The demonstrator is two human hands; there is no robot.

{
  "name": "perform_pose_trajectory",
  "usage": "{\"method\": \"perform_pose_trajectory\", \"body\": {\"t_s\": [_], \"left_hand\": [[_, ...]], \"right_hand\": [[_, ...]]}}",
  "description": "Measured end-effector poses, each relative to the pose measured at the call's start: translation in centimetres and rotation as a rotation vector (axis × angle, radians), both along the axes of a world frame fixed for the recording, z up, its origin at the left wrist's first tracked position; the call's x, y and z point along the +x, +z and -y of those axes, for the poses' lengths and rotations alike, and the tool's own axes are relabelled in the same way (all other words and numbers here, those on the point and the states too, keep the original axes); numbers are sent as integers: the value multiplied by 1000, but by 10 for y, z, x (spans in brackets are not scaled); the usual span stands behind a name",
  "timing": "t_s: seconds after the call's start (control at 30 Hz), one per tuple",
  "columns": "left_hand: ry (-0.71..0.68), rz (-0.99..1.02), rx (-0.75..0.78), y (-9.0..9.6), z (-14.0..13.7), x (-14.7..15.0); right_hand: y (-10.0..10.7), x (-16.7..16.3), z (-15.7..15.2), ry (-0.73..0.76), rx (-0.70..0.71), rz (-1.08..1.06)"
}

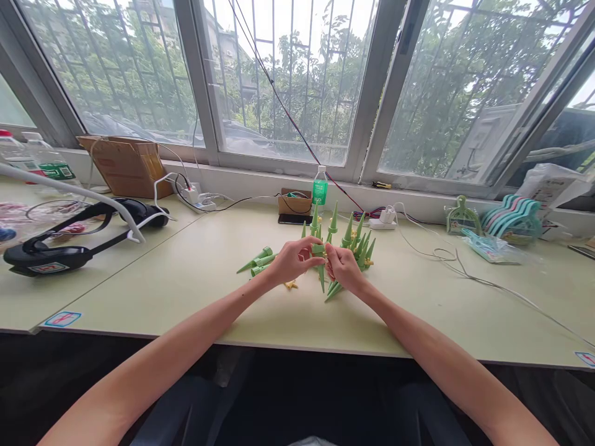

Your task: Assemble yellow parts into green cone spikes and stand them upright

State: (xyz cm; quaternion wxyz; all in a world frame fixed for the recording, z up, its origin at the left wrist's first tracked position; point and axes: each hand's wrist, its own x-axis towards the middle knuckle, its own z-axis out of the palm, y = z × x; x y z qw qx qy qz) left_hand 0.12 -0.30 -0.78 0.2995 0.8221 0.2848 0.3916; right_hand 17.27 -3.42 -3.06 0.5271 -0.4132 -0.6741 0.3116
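Observation:
Above the table, my left hand (292,261) closes its thumb and fingers round a green plastic cone (322,280), which points tip down. My right hand (344,267) is pinched against the cone's wide end; what its fingertips hold is too small and covered to make out. Behind both hands stands a group of green cones (348,232), tips up, several with small yellow pieces on them. More loose cones (255,261) lie on their sides left of my left hand. A yellow star-shaped piece (290,285) rests on the table below my left wrist.
A green-labelled bottle (320,186) and a small open cardboard box (294,203) stand behind the cones. A black headset (51,257) lies at left before a larger box (125,167). Cables (458,269), teal hangers (514,218) and a green dustpan (462,218) occupy the right.

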Motion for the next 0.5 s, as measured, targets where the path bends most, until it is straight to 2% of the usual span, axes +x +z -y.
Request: {"method": "perform_pose_trajectory", "body": {"t_s": [0.3,0.5], "left_hand": [[11,-60,230,-1,1,0],[32,-87,316,-4,0,-2]], "right_hand": [[-1,0,-2,57,-37,-61],[-2,1,-3,69,-44,-55]]}}
